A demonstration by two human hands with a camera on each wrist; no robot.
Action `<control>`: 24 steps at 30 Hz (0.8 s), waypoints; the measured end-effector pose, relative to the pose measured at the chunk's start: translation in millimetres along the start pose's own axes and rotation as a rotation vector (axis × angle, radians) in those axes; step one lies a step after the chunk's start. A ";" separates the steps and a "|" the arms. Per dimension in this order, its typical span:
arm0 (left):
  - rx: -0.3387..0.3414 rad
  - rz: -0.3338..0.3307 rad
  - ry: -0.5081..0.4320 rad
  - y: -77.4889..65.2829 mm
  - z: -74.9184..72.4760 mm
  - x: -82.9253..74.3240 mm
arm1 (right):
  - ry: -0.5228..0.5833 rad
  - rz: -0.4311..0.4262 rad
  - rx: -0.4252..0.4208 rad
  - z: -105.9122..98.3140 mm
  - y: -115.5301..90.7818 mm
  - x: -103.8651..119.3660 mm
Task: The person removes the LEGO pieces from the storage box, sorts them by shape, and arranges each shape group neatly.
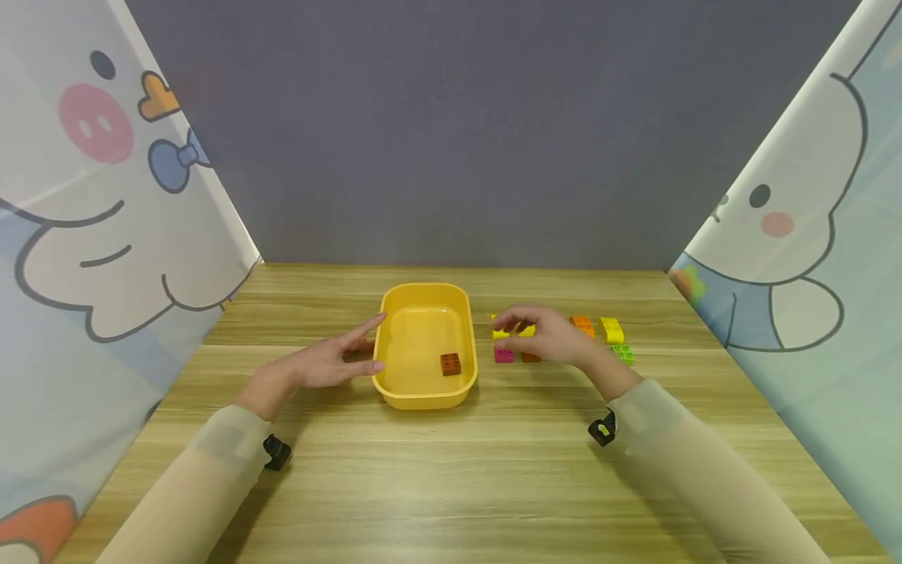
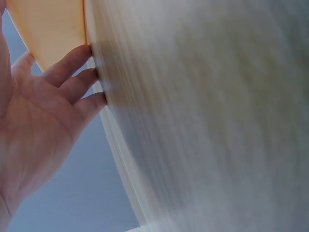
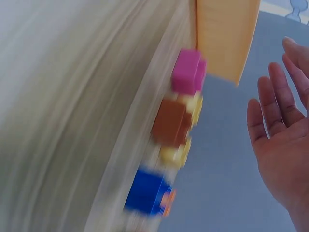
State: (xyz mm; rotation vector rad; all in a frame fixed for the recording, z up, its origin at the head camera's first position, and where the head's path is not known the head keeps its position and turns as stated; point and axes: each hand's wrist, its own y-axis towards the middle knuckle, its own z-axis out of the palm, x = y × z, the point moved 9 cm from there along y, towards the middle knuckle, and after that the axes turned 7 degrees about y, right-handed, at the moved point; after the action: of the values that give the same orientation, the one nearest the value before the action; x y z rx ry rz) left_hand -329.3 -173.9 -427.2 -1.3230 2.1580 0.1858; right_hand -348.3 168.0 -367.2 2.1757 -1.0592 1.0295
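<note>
A yellow plastic tub stands on the table with one brown toy brick inside. My left hand touches the tub's left side, fingers and thumb spread along its rim. Over the bricks to the right of the tub hovers my right hand, its fingers loosely bent and nothing in them. Beneath or beside it are a pink brick, another brown brick and yellow bricks. The right wrist view shows a blue brick, which the right hand hides in the head view.
Right of the right hand lie an orange brick, a yellow curved-top brick and a green brick. A grey panel rises behind the wooden table. Cartoon-printed cloths hang at both sides.
</note>
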 end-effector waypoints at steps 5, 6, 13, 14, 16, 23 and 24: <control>0.001 -0.001 -0.007 1.0 1.9 0.9 | 0.003 -0.007 0.055 23.6 23.0 10.2; 0.001 0.000 -0.008 0.8 1.8 0.6 | -0.003 -0.008 0.066 27.5 26.7 11.7; -0.004 0.006 -0.006 0.5 0.7 -0.1 | -0.145 -0.102 0.154 53.1 50.2 22.0; -0.004 0.011 0.000 0.8 0.9 -0.5 | -0.180 -0.113 0.168 56.3 52.6 22.8; -0.005 0.012 0.000 1.1 0.9 -0.6 | -0.237 -0.120 0.197 61.7 55.8 23.8; 0.000 0.005 -0.016 0.1 0.8 0.7 | -0.359 -0.115 0.273 76.4 62.4 20.3; -0.001 0.006 -0.015 -0.2 0.6 0.9 | -0.373 -0.113 0.279 77.9 63.1 19.7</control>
State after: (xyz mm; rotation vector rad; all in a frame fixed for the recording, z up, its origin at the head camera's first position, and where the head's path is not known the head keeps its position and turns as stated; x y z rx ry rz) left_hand -329.2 -174.5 -428.1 -1.3123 2.1497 0.1981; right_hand -359.9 69.1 -390.0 2.6971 -0.9785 0.7745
